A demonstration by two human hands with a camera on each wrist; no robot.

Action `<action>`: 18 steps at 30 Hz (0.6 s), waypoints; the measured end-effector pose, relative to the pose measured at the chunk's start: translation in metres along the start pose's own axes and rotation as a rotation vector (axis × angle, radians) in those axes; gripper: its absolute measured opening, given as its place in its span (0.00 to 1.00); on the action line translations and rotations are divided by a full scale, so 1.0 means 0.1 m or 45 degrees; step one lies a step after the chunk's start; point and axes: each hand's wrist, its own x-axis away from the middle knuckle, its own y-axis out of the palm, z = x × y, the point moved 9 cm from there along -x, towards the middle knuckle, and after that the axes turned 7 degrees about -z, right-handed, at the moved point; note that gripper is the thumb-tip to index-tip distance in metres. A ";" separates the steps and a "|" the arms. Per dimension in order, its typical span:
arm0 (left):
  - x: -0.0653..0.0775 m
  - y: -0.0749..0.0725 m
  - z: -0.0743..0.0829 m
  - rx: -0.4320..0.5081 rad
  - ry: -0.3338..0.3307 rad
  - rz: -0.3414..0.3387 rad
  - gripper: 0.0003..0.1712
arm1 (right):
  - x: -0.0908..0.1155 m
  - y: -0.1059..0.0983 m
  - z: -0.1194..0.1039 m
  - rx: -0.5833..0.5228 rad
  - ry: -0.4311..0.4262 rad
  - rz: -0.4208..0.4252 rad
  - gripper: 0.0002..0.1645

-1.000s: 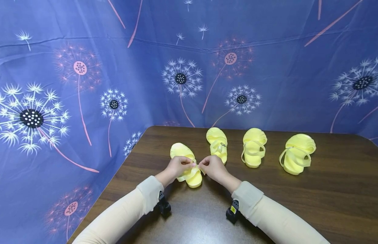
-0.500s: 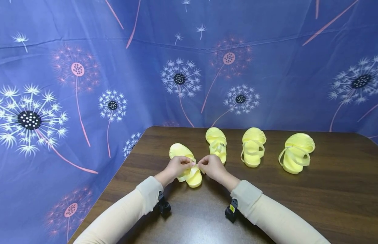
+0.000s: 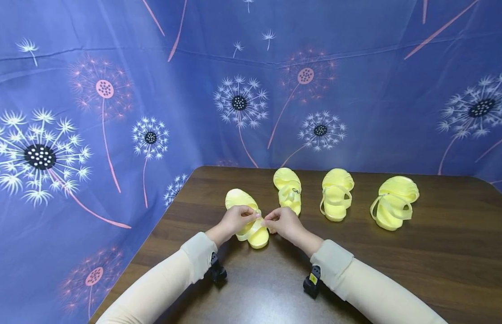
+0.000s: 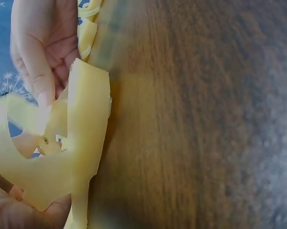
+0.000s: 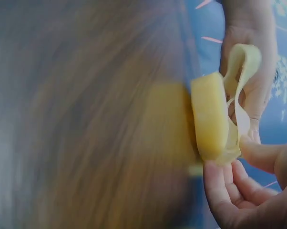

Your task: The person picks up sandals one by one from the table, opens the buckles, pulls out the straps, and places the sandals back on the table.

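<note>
A pale yellow sandal (image 3: 259,238) lies on the table between both hands, its toe pointing away and to the left. From its left side, my left hand (image 3: 236,221) pinches the ankle strap near the small fastening. My right hand (image 3: 286,225) holds the strap on the other side between thumb and fingers, with the fingertips close to the left ones. In the left wrist view the sandal's heel (image 4: 88,109) stands out, with a small round stud (image 4: 46,140) behind it. A looped strap (image 5: 248,62) shows in the right wrist view. Fingers partly hide the fastening.
Three more yellow sandals stand in a row behind and to the right: a near one (image 3: 286,180), a middle one (image 3: 336,207) and a far right one (image 3: 390,218). They sit on a brown wooden table (image 3: 445,261). A blue dandelion-print cloth (image 3: 356,81) hangs behind.
My right hand has shifted slightly right and down, its fingers now lower on the strap side. The left hand and all the sandals stay about where they were.
</note>
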 end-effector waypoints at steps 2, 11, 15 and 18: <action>0.01 0.00 -0.01 0.007 -0.010 0.006 0.12 | 0.01 0.02 0.07 -0.117 0.071 0.000 0.07; 0.02 0.00 -0.01 0.056 -0.012 0.000 0.10 | -0.01 -0.03 0.13 -0.198 0.170 0.099 0.06; 0.03 -0.01 0.00 0.057 -0.007 -0.005 0.11 | -0.06 -0.01 0.11 -0.227 0.160 0.094 0.06; 0.04 -0.01 -0.01 0.077 -0.025 -0.014 0.11 | -0.09 0.00 0.11 -0.233 0.161 0.091 0.06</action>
